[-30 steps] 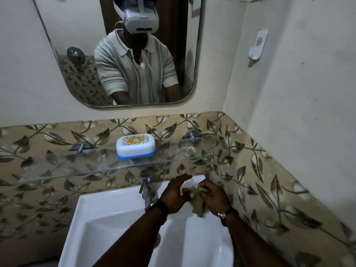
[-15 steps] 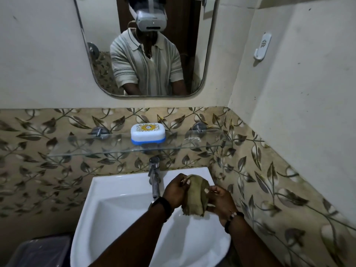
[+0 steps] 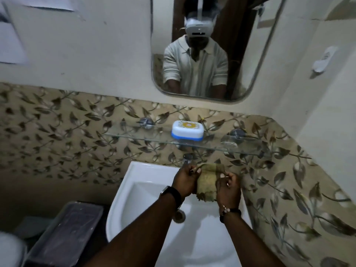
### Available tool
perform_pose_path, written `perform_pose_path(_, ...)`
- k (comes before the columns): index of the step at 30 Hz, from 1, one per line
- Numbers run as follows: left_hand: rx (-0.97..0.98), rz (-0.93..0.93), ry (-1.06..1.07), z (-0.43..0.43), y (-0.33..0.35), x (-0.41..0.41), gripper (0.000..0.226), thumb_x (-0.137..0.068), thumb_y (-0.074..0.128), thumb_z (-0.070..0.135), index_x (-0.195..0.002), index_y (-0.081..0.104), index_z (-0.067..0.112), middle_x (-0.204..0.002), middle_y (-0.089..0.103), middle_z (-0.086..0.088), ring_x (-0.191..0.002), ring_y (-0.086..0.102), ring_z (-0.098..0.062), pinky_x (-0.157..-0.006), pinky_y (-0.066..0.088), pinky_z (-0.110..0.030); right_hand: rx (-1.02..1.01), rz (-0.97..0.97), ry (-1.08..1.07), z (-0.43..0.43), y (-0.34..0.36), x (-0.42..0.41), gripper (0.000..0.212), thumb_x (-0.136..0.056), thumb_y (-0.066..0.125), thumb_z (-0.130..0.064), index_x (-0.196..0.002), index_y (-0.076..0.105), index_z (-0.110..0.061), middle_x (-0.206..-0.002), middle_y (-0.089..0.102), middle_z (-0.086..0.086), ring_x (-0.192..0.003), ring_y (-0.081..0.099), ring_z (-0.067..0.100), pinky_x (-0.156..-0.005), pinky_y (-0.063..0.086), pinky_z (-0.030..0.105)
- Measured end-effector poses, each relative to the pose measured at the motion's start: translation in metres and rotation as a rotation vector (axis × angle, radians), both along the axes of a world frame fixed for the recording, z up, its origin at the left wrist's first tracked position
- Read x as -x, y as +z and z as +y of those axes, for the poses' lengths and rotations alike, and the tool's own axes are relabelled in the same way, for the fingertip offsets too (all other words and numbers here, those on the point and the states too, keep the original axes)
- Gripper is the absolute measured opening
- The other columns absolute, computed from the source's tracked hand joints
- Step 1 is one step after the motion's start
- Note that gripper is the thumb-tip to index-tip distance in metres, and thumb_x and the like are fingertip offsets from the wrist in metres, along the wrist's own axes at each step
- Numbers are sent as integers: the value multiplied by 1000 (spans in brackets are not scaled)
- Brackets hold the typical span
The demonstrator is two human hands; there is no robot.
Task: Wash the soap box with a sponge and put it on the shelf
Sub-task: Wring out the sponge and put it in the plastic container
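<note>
Bathroom corner with leaf-pattern tiles, a white sink (image 3: 123, 207) and a glass shelf (image 3: 134, 137) bolted to the wall below a mirror (image 3: 248, 54). Both hands are over the basin, just in front of the tap (image 3: 187, 158), pinching a floppy yellow-green sponge (image 3: 207, 183) between them: left hand (image 3: 184, 182) grips its left edge, right hand (image 3: 228, 187) has its right edge, so both are clamped on the sponge and neither is free. The soap box (image 3: 187, 131), white lid on a blue base, sits closed on the shelf, above and beyond the hands, pretty much straight over the left one. Its long axis runs side to side along the shelf. I'd say the left hand is slightly nearer for the reach up, and one hand has to let go of the sponge first. Washing hasn't started as far as I can tell.
</note>
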State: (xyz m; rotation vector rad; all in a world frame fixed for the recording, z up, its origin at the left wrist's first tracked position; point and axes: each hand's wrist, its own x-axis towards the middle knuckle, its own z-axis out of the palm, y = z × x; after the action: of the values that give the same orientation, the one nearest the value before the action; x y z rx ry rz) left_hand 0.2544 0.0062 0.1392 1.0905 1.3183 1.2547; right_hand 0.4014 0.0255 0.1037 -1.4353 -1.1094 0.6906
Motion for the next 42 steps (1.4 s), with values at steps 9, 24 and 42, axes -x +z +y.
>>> perform_pose_path(9, -62, -60, 431, -52, 3, 155, 14, -102, 60, 22, -91, 62, 13, -85, 64, -15, -72, 58, -25, -62, 49, -37, -96, -152, 398, 5, 27, 173, 18, -97, 58, -22, -109, 60, -8, -97, 64, 6, -88, 57, 21, -75, 42, 30)
perform_pose_path(24, -59, -128, 890, -158, -37, 383, 15, -103, 57, 17, -89, 61, 13, -87, 64, -7, -79, 60, -17, -72, 53, -26, -115, -332, 941, -44, 5, 448, 19, -98, 59, -24, -107, 60, -7, -91, 64, 6, -87, 60, 27, -67, 34, 28)
perform_pose_path(42, 318, -383, 1036, -139, -285, 468, 22, -104, 51, 9, -116, 60, -8, -123, 66, -31, -118, 60, -49, -105, 45, -64, 113, -852, 1151, -7, -215, 574, 24, -98, 54, -30, -110, 59, -9, -101, 70, 21, -92, 64, 39, -64, 34, 32)
